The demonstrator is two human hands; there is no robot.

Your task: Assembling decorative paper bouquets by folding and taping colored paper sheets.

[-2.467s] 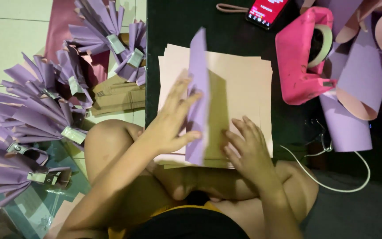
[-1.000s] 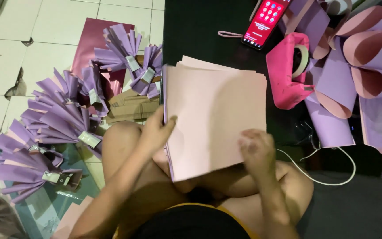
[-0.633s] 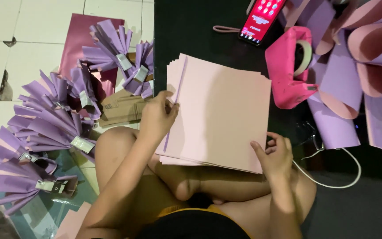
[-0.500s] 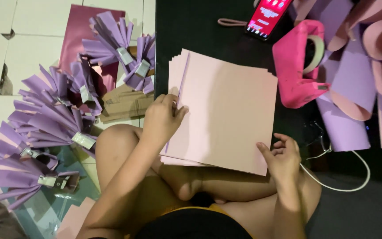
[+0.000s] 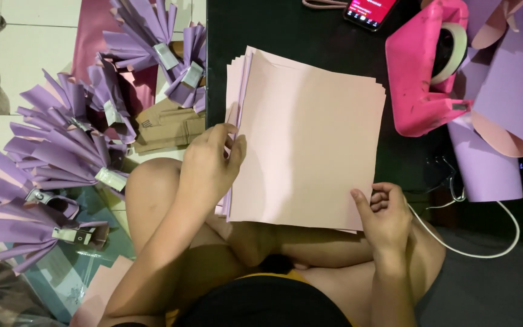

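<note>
Paper stack [image 5: 310, 139] between loosely curled hands

Phone [image 5: 369, 11] cut off by top edge. Left hand [image 5: 210, 162] fingertips tucked behind paper stack [image 5: 307, 139] edge, unseen. Stack's lower sheets hidden under top sheet. Rolled purple sheets [image 5: 503, 103] cut by right edge.

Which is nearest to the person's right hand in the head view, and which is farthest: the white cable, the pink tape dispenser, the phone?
From the right hand:
1. White cable, just to its right, on the dark mat.
2. Pink tape dispenser, up and to the right, beside the stack of pink paper.
3. Phone, at the top edge, beyond the dispenser.
</note>
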